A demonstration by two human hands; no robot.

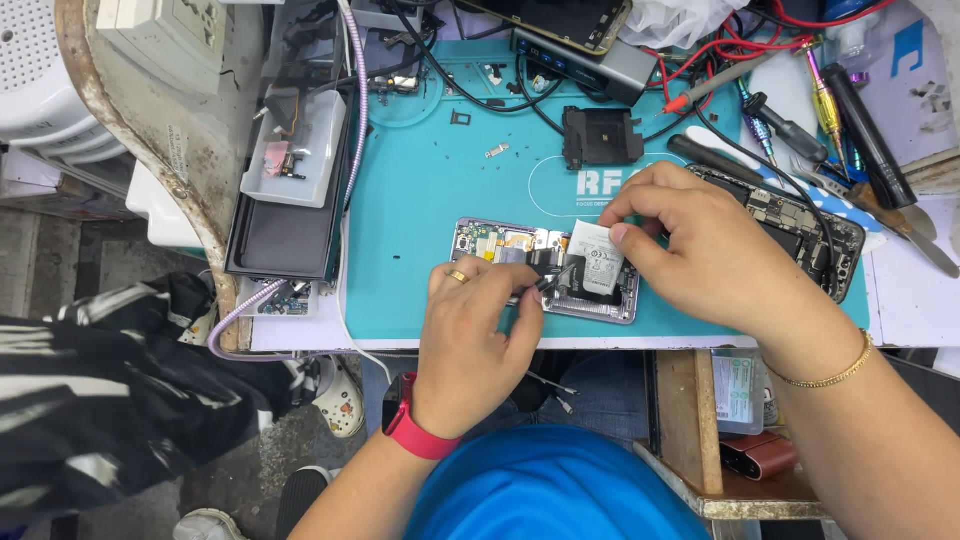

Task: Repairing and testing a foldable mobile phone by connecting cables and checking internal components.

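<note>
Cluttered repair desk (920, 300), teal work mat (420, 200) across its middle, screwdrivers and red and black leads heaped toward 1 o'clock, a second opened phone (800, 225) at 3 o'clock of the mat. Lay opened, back off, near the mat's front edge: a phone (545, 270), long axis running 9 to 3 o'clock, circuit board toward the 9 o'clock end. Left hand (475, 340), ringed, came in from 6 o'clock, fingers (525, 295) pinched shut on a thin tool (tweezers, by the look; too small to be sure) whose tip pointed toward 2 o'clock at a black part (560, 268) amid the phone. Right hand (700, 250) reached in from 4 o'clock, fingers (625, 235) closed on the edge of a white labelled piece (595, 262), probably the battery, tilted up from the frame. Both hands met over the phone's middle, left nearer the board, right nearer the 3 o'clock end. Black square part (600, 135) sat apart at 12 o'clock.
</note>
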